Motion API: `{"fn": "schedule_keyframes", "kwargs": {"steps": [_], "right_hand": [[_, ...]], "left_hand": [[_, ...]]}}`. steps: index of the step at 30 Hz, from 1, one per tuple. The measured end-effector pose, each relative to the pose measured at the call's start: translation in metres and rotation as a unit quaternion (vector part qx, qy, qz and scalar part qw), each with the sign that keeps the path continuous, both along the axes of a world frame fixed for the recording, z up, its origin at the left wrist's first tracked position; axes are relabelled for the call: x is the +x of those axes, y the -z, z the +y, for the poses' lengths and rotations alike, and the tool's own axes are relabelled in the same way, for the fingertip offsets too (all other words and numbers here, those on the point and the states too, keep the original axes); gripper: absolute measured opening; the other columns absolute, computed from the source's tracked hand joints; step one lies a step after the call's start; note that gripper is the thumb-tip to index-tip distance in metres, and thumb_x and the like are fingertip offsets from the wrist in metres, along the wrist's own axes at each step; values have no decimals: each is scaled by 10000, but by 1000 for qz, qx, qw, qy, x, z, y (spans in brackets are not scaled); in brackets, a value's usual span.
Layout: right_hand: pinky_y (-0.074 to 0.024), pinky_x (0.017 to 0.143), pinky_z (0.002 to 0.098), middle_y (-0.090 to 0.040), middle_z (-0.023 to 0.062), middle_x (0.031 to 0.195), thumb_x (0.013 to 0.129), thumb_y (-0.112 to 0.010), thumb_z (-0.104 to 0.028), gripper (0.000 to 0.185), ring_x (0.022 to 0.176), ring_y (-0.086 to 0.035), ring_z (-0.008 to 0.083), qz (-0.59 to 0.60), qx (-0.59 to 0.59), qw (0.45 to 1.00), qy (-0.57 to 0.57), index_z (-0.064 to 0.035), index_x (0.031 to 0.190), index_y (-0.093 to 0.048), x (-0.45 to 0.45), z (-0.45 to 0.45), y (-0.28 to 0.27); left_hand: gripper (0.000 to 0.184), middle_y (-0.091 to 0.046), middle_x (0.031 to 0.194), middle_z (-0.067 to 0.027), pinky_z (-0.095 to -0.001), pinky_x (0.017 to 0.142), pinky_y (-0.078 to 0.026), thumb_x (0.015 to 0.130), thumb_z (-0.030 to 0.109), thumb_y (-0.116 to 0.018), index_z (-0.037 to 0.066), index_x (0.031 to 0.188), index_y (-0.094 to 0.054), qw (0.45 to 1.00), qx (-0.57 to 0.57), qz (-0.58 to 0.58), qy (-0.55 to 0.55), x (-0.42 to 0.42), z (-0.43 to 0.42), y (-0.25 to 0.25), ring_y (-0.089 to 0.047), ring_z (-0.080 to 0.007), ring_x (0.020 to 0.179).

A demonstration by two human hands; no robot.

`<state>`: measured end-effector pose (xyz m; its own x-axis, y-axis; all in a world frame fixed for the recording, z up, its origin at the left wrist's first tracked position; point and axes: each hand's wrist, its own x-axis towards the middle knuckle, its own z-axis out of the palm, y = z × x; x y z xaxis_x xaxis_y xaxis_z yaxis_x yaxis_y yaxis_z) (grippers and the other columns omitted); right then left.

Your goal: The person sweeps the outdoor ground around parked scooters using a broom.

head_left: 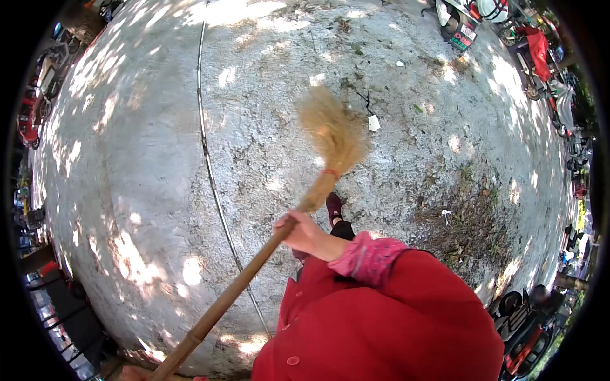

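A long broom [238, 287] with a bamboo handle slants across the head view from the bottom left to the upper middle. Its straw bristles [332, 130] fan out just past a red binding and look blurred. My right hand [304, 233], in a pink patterned cuff, is closed round the handle below the bristles. At the bottom edge my left hand [135, 373] shows only in part, wrapped round the far end of the same handle. A small white scrap [373, 123] lies on the ground just right of the bristles.
A heap of dry leaves and dirt [460, 222] lies to the right. A dark line like a hose or cable [204, 143] runs down the concrete ground [146, 159]. Parked scooters [460, 28] stand along both sides. My dark red shoe [334, 206] is below the bristles.
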<state>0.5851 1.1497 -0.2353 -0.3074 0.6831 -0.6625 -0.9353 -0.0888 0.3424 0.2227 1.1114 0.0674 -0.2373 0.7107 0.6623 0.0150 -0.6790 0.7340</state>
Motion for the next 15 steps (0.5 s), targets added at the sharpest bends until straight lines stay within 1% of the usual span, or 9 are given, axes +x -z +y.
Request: {"fn": "schedule_keyframes", "kwargs": {"steps": [2, 3, 4, 6, 7, 9, 10, 12, 15], "right_hand": [[-399, 664, 341, -430, 53, 586, 804, -501, -153, 184, 587, -450, 180, -21, -48, 996, 67, -71, 670, -405, 57, -38, 23], [-400, 642, 340, -423, 44, 566, 800, -507, -163, 198, 560, -446, 173, -31, -85, 991, 95, -86, 649, -406, 85, -47, 36], [-401, 619, 338, -416, 35, 545, 797, -514, -173, 212, 533, -441, 167, -38, -122, 984, 123, -100, 629, -408, 107, -55, 46], [-399, 589, 333, -401, 24, 502, 794, -521, -202, 247, 501, -436, 159, -110, -117, 976, 147, -116, 590, -411, 136, -64, 52], [-399, 610, 335, -405, 27, 488, 793, -525, -227, 267, 536, -460, 177, -92, -94, 980, 150, -112, 574, -423, 141, -72, 55], [-401, 626, 337, -418, 30, 500, 791, -528, -230, 265, 556, -470, 185, -83, -68, 989, 103, -109, 577, -429, 138, -56, 35], [-403, 643, 339, -431, 32, 513, 789, -532, -234, 264, 577, -479, 193, -77, -38, 995, 57, -105, 580, -435, 132, -43, 23], [-399, 690, 363, -452, 45, 551, 778, -551, -241, 306, 589, -476, 197, -29, -44, 998, 20, -101, 540, -419, 115, -1, 4], [-392, 706, 347, -392, 6, 490, 764, -577, -245, 348, 552, -452, 170, 89, 48, 994, -50, -107, 520, -371, 75, 68, -29]], "left_hand": [[321, -324, 472, 28, -278, 471, -302, 800, 314, -360, 136, 533, -362, 987, -20, -150, -63, 50, 33, 45, -311, -112, 421], [131, -311, 484, 26, -241, 472, -297, 785, 158, -398, 69, 690, -415, 975, -98, -200, 12, 54, 43, 89, -309, -98, 431], [67, -299, 483, 26, -218, 457, -289, 783, 85, -407, 33, 805, -442, 957, -158, -241, 27, 66, 52, 114, -296, -87, 423], [217, -277, 470, 29, -186, 412, -268, 791, 22, -394, -10, 993, -467, 911, -255, -325, -10, 103, 69, 145, -257, -70, 391], [217, -277, 470, 29, -186, 412, -268, 791, 22, -394, -10, 993, -467, 911, -254, -324, -11, 100, 73, 150, -257, -70, 391], [182, -241, 450, 35, -191, 399, -254, 790, 12, -392, 0, 950, -476, 870, -217, -437, 69, 62, 80, 150, -235, -70, 373], [134, -240, 452, 38, -208, 401, -258, 790, 17, -394, 9, 888, -486, 872, -207, -434, 92, 35, 78, 143, -240, -68, 375], [117, -257, 468, 38, -205, 397, -253, 788, 27, -414, 8, 868, -498, 887, -177, -425, 11, 9, 63, 108, -241, -60, 371], [174, -290, 471, 27, -201, 450, -305, 784, 17, -432, 25, 936, -516, 928, -113, -353, 35, 5, 31, 34, -295, -63, 404]]}}
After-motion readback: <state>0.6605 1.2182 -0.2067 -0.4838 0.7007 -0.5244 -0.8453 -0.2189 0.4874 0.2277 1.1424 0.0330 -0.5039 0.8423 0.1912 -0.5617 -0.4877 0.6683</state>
